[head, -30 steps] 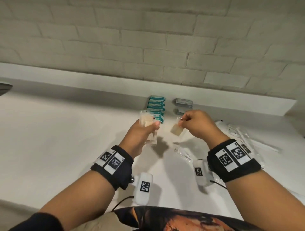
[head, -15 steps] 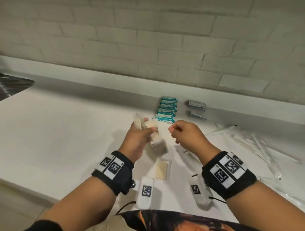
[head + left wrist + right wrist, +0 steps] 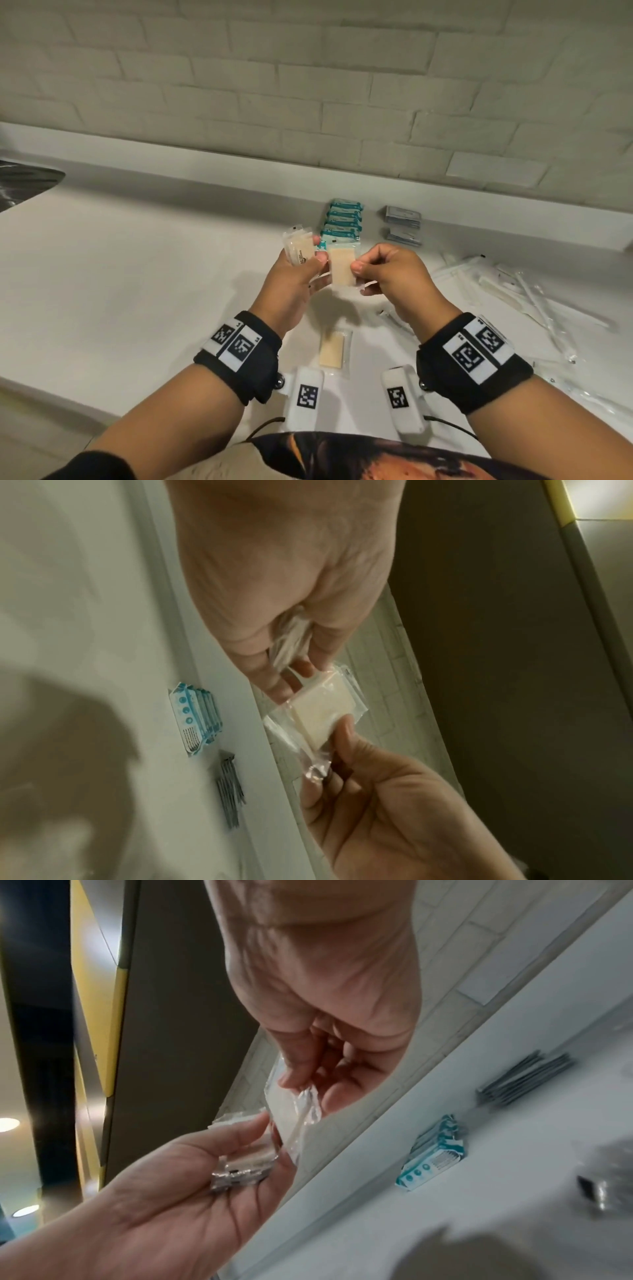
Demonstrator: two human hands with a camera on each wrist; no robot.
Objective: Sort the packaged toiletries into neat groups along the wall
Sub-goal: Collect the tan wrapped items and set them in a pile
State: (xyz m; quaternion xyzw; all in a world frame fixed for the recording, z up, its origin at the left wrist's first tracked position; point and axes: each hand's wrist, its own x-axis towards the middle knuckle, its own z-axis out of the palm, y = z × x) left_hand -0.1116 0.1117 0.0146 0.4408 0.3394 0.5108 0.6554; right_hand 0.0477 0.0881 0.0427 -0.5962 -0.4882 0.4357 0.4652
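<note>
My left hand [image 3: 306,263] grips a small stack of clear-wrapped beige packets [image 3: 299,248], held up above the white counter [image 3: 137,291]. My right hand [image 3: 357,270] pinches the right edge of one beige packet [image 3: 342,272] beside that stack, and the left thumb touches its other edge. The left wrist view shows this packet [image 3: 322,710] between both hands. From the right wrist view, the stack [image 3: 246,1164] lies in the left palm. One more beige packet [image 3: 334,347] lies flat on the counter below my hands.
A row of teal packets [image 3: 344,222] and two piles of grey sachets [image 3: 402,224] stand along the low ledge at the wall. Long clear-wrapped items [image 3: 513,294] lie scattered on the right. A dark sink edge [image 3: 27,181] shows at far left.
One second ago my right hand held a beige packet; that packet has since come to lie on the counter. My right hand has moved left to the stack and now pinches another packet.
</note>
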